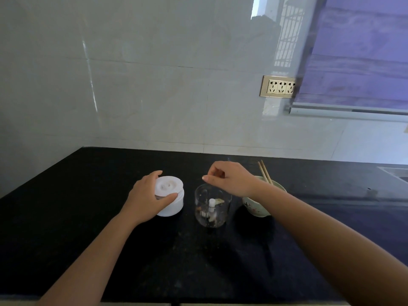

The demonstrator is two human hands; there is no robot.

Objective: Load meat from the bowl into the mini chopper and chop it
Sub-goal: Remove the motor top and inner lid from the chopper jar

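Note:
On the black counter stands the clear chopper cup (212,206), uncovered, with a white blade post and a few bits of food inside. Just left of it sits the white chopper lid (170,195); my left hand (150,197) wraps around it, thumb in front and fingers behind. My right hand (229,178) hovers over the cup's rim with its fingers curled together; I cannot tell if it holds anything. Behind my right wrist is a pale green bowl (258,206) with a flower pattern, its inside mostly hidden. Two wooden chopsticks (265,172) rest on the bowl.
A glossy tiled wall rises behind the black counter (110,217). A gold socket plate (279,86) is on the wall at upper right, beside a window. A sink edge (395,172) shows at the far right.

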